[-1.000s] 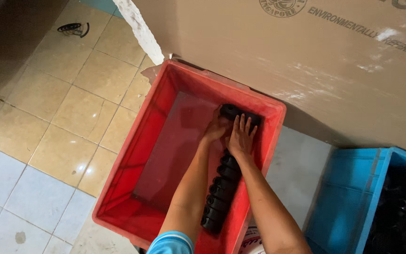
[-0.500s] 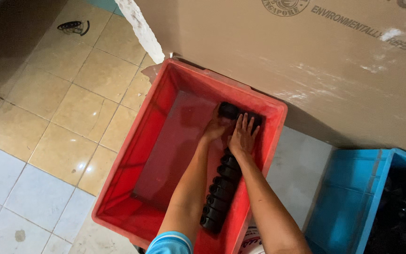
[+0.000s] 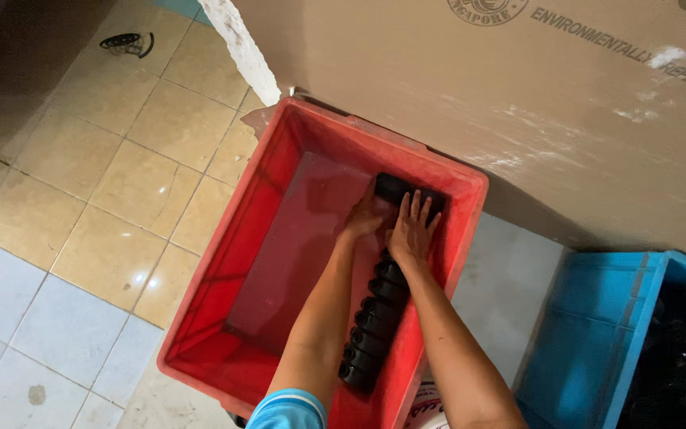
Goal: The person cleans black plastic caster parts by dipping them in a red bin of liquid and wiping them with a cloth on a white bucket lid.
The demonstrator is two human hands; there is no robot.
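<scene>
Both your hands are down in the red plastic crate (image 3: 236,238), working at the far end of a row of black plastic fittings (image 3: 371,326) that runs along its right wall. Your right hand (image 3: 411,232) lies flat, fingers spread, pressing on top of the last fittings near the far corner; it is not closed around anything. Your left hand (image 3: 364,217) cups the side of the end fitting (image 3: 393,187), fingers curled against it, though whether it truly grips is hard to tell from above. Keep the flat palm bearing straight down so the pieces do not roll, and use the cupped hand to nudge the end piece snug against the crate's far wall and in line with its neighbours. Avoid tilting the row; the round pieces look likely to slip sideways. A blue crate (image 3: 589,334) of dark parts sits to your right, and a cardboard sheet (image 3: 454,87) leans behind.
</scene>
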